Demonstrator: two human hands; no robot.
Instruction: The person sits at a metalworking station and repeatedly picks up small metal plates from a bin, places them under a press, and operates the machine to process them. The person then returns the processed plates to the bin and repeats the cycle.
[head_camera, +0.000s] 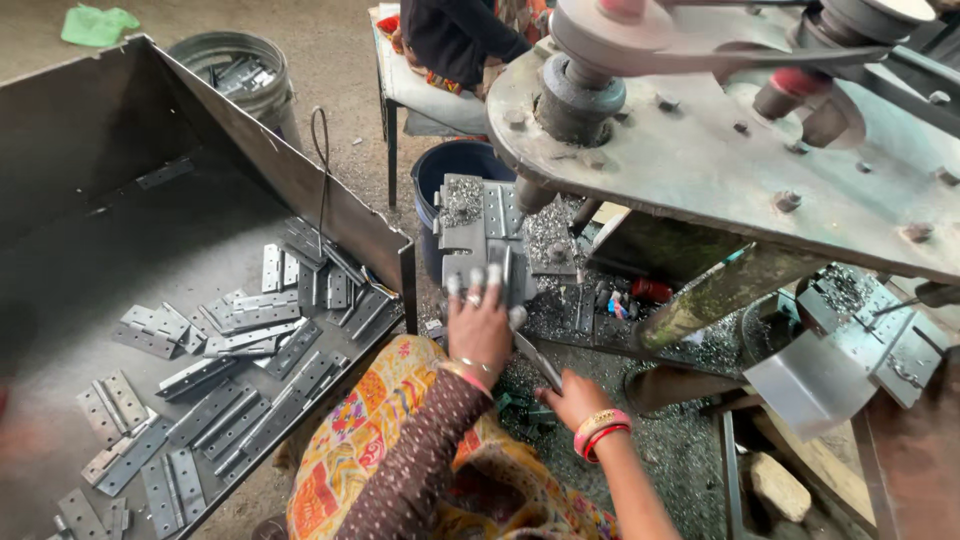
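Cramped under press table (720, 190), left hand (480, 325) grips hinge (503, 272).

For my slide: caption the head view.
Left hand steadies a metal hinge under the drill press; right hand holds a lever.

- I see a big dark metal tray (120, 140) left of the press machine (720, 170), loose grey hinges (250, 320) scattered in it.
- A grey bucket (240, 70) stands behind that tray.
- A blue bucket (450, 165) sits under the machine's edge.
- Metal shavings (690, 450) cover the floor below it.
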